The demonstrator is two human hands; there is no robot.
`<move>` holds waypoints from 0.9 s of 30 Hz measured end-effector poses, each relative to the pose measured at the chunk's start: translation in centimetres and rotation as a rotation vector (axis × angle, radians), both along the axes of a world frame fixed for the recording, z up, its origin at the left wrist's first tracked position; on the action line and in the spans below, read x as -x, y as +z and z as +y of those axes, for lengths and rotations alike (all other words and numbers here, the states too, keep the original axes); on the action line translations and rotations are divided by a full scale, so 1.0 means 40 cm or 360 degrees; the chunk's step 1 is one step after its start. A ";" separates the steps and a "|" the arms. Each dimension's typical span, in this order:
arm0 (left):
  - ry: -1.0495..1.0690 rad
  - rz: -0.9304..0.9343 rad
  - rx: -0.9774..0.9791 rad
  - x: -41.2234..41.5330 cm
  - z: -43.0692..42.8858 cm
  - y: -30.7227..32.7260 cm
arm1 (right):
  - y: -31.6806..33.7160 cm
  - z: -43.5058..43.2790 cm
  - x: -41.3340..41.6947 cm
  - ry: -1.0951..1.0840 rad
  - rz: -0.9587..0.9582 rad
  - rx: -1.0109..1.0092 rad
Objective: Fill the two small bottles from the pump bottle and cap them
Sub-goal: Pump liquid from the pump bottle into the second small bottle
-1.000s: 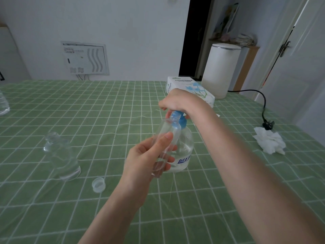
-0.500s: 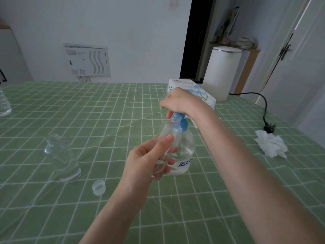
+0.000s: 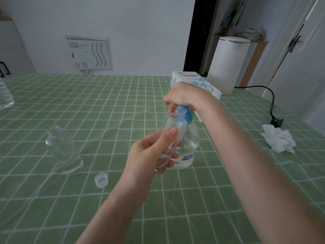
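Note:
My left hand (image 3: 149, 155) grips a small clear bottle (image 3: 169, 128), tilted with its open neck up against the blue pump head of the pump bottle (image 3: 189, 145). The pump bottle stands on the green checked table (image 3: 105, 106) and holds clear liquid. My right hand (image 3: 182, 95) lies curled over the pump head and covers the nozzle. A second small clear bottle (image 3: 64, 150) stands uncapped at the left. A small clear cap (image 3: 101, 179) lies on the cloth between that bottle and my left hand.
A tissue box (image 3: 195, 81) sits just behind my right hand, with a white bin (image 3: 226, 66) beyond it. A crumpled tissue (image 3: 279, 140) and a black plug with its cable (image 3: 276, 120) lie at the right. Part of another clear bottle (image 3: 5, 95) shows at the left edge.
Both hands and the bottles keep the same pose. Only the camera has shifted slightly, so the scene sits a little lower and further right in the frame.

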State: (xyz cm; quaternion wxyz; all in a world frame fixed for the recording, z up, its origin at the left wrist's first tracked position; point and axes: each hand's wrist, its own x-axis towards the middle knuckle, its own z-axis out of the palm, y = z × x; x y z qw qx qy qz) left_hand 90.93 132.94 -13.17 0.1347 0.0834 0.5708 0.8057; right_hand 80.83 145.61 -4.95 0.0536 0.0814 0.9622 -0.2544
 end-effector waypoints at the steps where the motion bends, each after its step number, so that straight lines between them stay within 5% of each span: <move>1: 0.0000 -0.0006 0.0010 0.000 -0.001 -0.002 | -0.005 0.000 0.000 -0.0003 -0.0012 0.0007; 27: -0.0022 -0.0007 0.0061 0.003 0.001 -0.013 | -0.005 0.000 -0.015 0.0015 -0.0092 0.0046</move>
